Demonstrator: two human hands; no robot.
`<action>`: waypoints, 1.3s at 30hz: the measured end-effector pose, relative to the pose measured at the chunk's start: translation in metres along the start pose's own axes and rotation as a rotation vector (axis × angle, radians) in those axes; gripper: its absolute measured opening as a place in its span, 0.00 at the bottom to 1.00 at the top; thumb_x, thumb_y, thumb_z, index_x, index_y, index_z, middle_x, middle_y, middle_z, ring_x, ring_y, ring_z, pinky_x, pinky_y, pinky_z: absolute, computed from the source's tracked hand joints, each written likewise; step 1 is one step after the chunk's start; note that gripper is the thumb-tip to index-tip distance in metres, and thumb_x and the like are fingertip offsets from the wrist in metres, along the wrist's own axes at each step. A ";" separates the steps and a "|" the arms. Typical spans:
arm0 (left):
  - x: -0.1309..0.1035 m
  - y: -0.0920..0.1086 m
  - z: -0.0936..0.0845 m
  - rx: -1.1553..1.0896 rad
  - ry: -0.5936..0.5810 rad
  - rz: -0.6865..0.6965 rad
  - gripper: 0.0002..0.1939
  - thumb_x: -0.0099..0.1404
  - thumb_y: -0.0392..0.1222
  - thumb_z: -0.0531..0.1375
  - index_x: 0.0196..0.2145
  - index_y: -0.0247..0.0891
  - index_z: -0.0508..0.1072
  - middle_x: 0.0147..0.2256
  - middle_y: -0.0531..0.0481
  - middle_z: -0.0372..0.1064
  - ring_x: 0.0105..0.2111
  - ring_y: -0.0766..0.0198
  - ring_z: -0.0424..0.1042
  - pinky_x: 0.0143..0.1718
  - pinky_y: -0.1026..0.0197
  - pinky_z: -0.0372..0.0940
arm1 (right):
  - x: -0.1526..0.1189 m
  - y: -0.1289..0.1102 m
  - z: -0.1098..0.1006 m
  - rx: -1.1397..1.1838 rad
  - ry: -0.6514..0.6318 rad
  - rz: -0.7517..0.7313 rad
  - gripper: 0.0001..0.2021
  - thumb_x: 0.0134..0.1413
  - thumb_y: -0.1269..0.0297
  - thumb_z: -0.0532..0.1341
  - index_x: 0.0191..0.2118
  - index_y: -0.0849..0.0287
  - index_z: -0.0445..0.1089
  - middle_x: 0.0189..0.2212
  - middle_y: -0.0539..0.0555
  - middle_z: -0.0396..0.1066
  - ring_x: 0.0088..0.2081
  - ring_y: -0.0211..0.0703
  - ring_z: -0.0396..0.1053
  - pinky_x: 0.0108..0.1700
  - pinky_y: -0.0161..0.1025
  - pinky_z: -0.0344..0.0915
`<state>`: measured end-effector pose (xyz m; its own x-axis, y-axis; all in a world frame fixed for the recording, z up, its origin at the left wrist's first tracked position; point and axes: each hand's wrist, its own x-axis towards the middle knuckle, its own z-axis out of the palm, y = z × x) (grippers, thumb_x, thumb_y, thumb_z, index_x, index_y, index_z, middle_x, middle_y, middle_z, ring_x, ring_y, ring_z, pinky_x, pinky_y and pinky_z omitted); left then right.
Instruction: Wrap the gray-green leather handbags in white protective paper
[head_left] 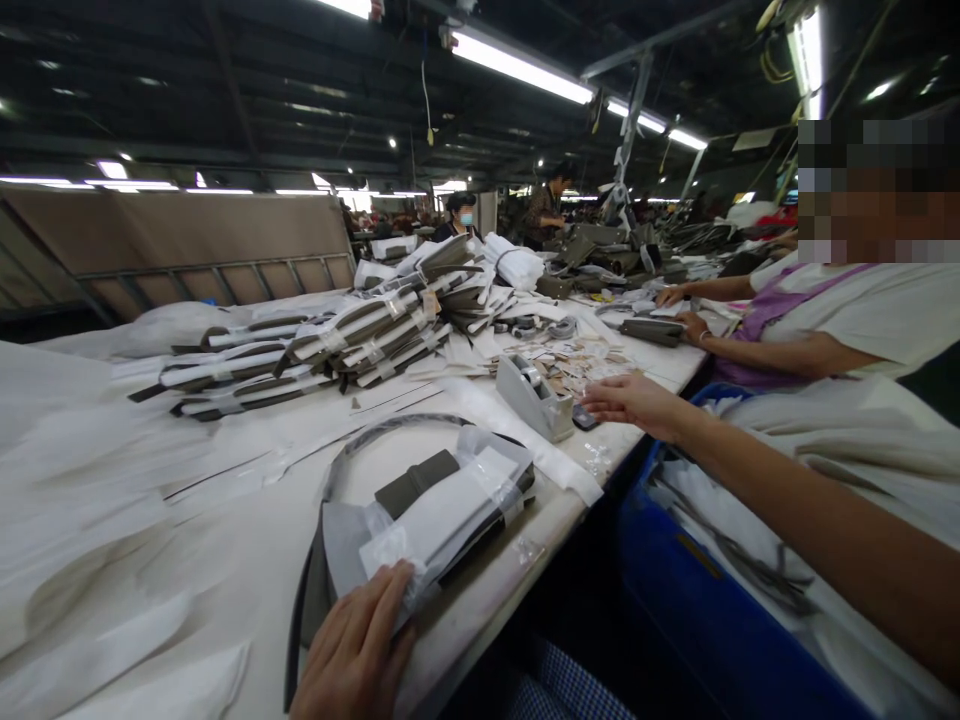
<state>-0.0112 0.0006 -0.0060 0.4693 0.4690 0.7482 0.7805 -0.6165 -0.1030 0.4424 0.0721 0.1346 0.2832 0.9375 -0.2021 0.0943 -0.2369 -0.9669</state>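
On the white table (247, 560) lies a bundle of grey-green and white fabric pieces (442, 510), bound with clear tape, with a grey strip looping behind it. My left hand (356, 640) rests on the near end of this bundle, its fingers stretched over the plastic and fabric. To the right, my right hand (630, 402) is held out beside the grey tape dispenser (534, 398), its fingers extended. A small dark object (584, 417) lies on the table by the fingertips. Whether any bit of tape is on those fingers is too small to tell.
Taped bundles (360, 335) are piled at the back of the table. Paper scraps (585, 362) lie behind the dispenser. A blue bin (675, 570) with fabric stands right of the table edge. A person in a purple apron (772, 310) works at the right.
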 end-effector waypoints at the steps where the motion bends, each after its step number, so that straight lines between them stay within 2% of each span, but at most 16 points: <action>1: 0.001 0.000 0.000 0.001 0.000 0.004 0.26 0.71 0.36 0.56 0.65 0.40 0.60 0.51 0.47 0.74 0.44 0.56 0.75 0.52 0.54 0.63 | -0.009 0.009 -0.002 -0.014 0.022 -0.017 0.10 0.54 0.61 0.69 0.37 0.64 0.76 0.38 0.61 0.77 0.35 0.40 0.76 0.37 0.30 0.75; 4: 0.002 0.000 -0.001 -0.001 -0.008 0.002 0.25 0.71 0.37 0.55 0.64 0.39 0.61 0.50 0.46 0.74 0.44 0.56 0.74 0.53 0.54 0.62 | -0.026 0.042 0.000 -0.076 0.097 -0.078 0.17 0.50 0.53 0.70 0.36 0.63 0.76 0.38 0.62 0.77 0.37 0.43 0.76 0.37 0.34 0.76; 6: 0.002 0.000 -0.001 -0.007 -0.015 -0.003 0.25 0.71 0.37 0.55 0.64 0.39 0.61 0.50 0.46 0.74 0.44 0.55 0.74 0.53 0.54 0.62 | -0.027 0.063 0.005 -0.117 0.136 -0.108 0.20 0.48 0.48 0.70 0.36 0.63 0.75 0.38 0.62 0.77 0.37 0.45 0.76 0.38 0.37 0.76; 9: 0.002 0.000 -0.001 -0.020 -0.022 -0.003 0.24 0.71 0.37 0.56 0.63 0.38 0.63 0.50 0.46 0.74 0.45 0.56 0.74 0.54 0.54 0.61 | -0.017 0.086 0.012 -0.197 0.181 -0.151 0.22 0.49 0.45 0.67 0.37 0.62 0.74 0.36 0.62 0.78 0.36 0.46 0.76 0.37 0.39 0.76; 11: 0.002 0.000 -0.001 -0.020 -0.017 -0.005 0.23 0.71 0.38 0.56 0.62 0.38 0.64 0.50 0.46 0.74 0.45 0.55 0.74 0.54 0.54 0.60 | -0.006 0.094 0.011 -0.285 0.212 -0.190 0.21 0.51 0.46 0.64 0.36 0.62 0.74 0.34 0.61 0.78 0.34 0.46 0.76 0.36 0.39 0.75; 15: 0.004 0.002 -0.005 -0.013 -0.011 -0.008 0.20 0.72 0.38 0.55 0.61 0.37 0.66 0.50 0.46 0.74 0.45 0.55 0.73 0.54 0.54 0.60 | 0.011 0.093 -0.005 -0.545 0.261 -0.293 0.16 0.52 0.50 0.63 0.33 0.60 0.75 0.26 0.56 0.77 0.29 0.46 0.75 0.34 0.40 0.71; 17: 0.005 0.003 -0.006 -0.018 -0.018 -0.017 0.20 0.72 0.38 0.55 0.60 0.37 0.67 0.50 0.46 0.74 0.45 0.55 0.74 0.54 0.55 0.61 | 0.009 0.088 -0.017 -0.697 0.278 -0.363 0.12 0.52 0.54 0.63 0.32 0.57 0.76 0.27 0.54 0.77 0.32 0.48 0.75 0.37 0.41 0.70; 21: 0.007 0.004 -0.007 -0.047 -0.019 -0.031 0.21 0.71 0.36 0.57 0.60 0.37 0.67 0.51 0.46 0.74 0.45 0.55 0.74 0.55 0.54 0.61 | -0.016 0.074 -0.035 -0.967 0.244 -0.524 0.10 0.58 0.57 0.60 0.37 0.54 0.77 0.40 0.55 0.78 0.44 0.51 0.74 0.44 0.42 0.67; 24: 0.007 0.005 -0.007 -0.061 -0.029 -0.044 0.21 0.70 0.37 0.58 0.60 0.37 0.67 0.51 0.46 0.74 0.45 0.55 0.74 0.55 0.54 0.61 | -0.042 0.056 -0.034 -1.293 0.113 -0.818 0.11 0.65 0.61 0.56 0.42 0.55 0.76 0.42 0.56 0.78 0.43 0.47 0.74 0.42 0.39 0.66; 26: 0.008 0.006 -0.009 -0.059 -0.039 -0.057 0.20 0.70 0.36 0.58 0.59 0.37 0.68 0.50 0.46 0.74 0.45 0.55 0.74 0.55 0.54 0.61 | -0.059 0.043 -0.021 -1.447 0.020 -1.038 0.11 0.67 0.63 0.55 0.43 0.57 0.75 0.40 0.56 0.78 0.40 0.45 0.75 0.41 0.37 0.66; 29: 0.010 0.011 -0.013 -0.050 -0.036 -0.086 0.19 0.70 0.36 0.57 0.58 0.34 0.68 0.49 0.43 0.75 0.45 0.55 0.74 0.54 0.54 0.62 | -0.078 0.022 0.014 -1.432 -0.115 -1.240 0.09 0.66 0.63 0.58 0.42 0.58 0.74 0.38 0.55 0.77 0.38 0.42 0.74 0.41 0.36 0.64; 34: 0.014 0.017 -0.016 -0.094 -0.078 -0.164 0.16 0.70 0.35 0.56 0.55 0.33 0.69 0.48 0.42 0.74 0.46 0.56 0.73 0.55 0.54 0.63 | -0.092 -0.002 0.098 -1.280 -0.399 -1.450 0.10 0.67 0.59 0.57 0.37 0.58 0.72 0.31 0.53 0.75 0.33 0.41 0.69 0.37 0.37 0.60; 39: 0.013 0.019 -0.016 -0.129 -0.123 -0.225 0.19 0.66 0.32 0.61 0.55 0.34 0.68 0.50 0.43 0.74 0.48 0.55 0.73 0.55 0.53 0.63 | -0.085 -0.014 0.175 -1.260 -0.665 -1.597 0.17 0.67 0.54 0.56 0.30 0.58 0.68 0.27 0.51 0.71 0.29 0.40 0.64 0.32 0.39 0.53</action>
<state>0.0038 -0.0149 0.0123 0.3434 0.6714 0.6567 0.8154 -0.5601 0.1462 0.2499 0.0404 0.1379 -0.9294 0.3159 0.1909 0.3536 0.9102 0.2157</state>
